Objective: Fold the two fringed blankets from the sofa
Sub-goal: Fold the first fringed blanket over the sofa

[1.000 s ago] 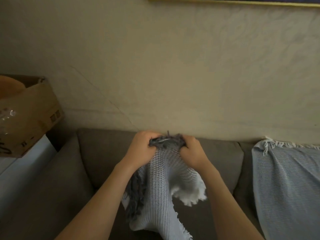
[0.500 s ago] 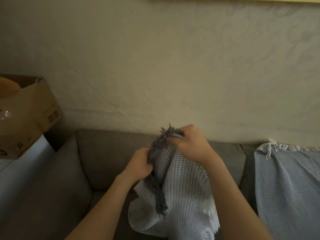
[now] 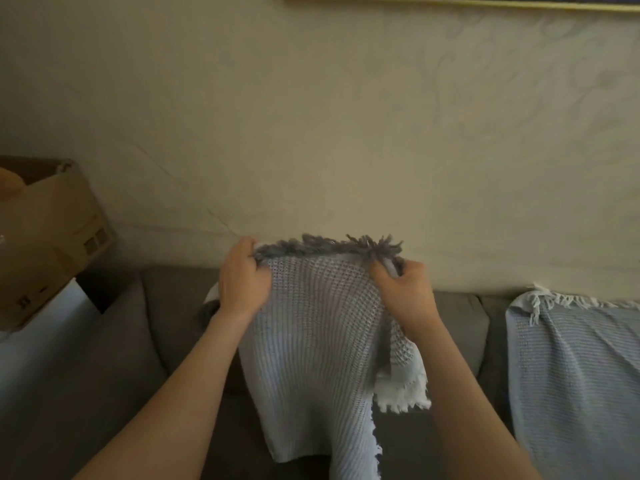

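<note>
In the head view, the left hand (image 3: 244,282) and the right hand (image 3: 403,296) hold up 1 pale grey-blue waffle-knit blanket (image 3: 311,341) in front of the grey-brown fabric sofa (image 3: 166,323). Each hand has its fingers curled tightly round the blanket's top edge, the left at the top left corner and the right at the top right corner. Between the 2 hands a row of dark grey yarn fringe (image 3: 332,245) sticks up along that edge, about level with the top of the sofa's back. The cloth hangs down from both grips over the middle of the seat, doubled, so that a second layer with a ragged white fringe shows below the right wrist. The pale blue woven throw with white fringe (image 3: 571,375) lies draped over the right end of the sofa's back and down towards the seat, well apart from both hands. Beyond the sofa's left arm an open brown cardboard box (image 3: 52,237) sits on a white surface (image 3: 34,341). Behind the sofa rises a cream textured wall (image 3: 346,133), with the gold lower edge of a picture frame (image 3: 450,1) at the very top
</note>
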`<state>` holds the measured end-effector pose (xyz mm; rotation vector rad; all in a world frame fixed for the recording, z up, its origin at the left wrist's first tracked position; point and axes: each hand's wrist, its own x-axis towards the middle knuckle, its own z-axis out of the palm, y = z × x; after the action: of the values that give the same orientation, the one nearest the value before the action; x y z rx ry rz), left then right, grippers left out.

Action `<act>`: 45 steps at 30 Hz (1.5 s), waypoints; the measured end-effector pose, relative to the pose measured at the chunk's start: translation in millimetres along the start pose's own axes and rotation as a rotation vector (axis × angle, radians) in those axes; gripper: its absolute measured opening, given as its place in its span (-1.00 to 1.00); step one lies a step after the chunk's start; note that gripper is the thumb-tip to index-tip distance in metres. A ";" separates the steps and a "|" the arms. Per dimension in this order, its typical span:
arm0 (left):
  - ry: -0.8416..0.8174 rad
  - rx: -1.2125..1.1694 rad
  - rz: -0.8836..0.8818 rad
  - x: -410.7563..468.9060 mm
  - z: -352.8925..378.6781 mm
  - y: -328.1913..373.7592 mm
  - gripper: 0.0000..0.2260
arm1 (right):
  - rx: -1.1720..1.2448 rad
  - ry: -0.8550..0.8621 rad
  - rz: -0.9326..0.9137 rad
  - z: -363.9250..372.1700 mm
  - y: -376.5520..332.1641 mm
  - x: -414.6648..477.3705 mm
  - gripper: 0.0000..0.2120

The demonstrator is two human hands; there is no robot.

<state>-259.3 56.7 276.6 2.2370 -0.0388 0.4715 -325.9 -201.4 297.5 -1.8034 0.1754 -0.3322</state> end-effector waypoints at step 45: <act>0.318 0.479 0.225 -49.8 -93.1 16.0 -0.61 | -0.315 -0.124 -0.042 15.4 -19.2 -61.6 -0.51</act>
<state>-338.3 109.2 325.5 2.6037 -0.0115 1.0465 -380.5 -164.3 304.5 -2.1353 0.1062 -0.2306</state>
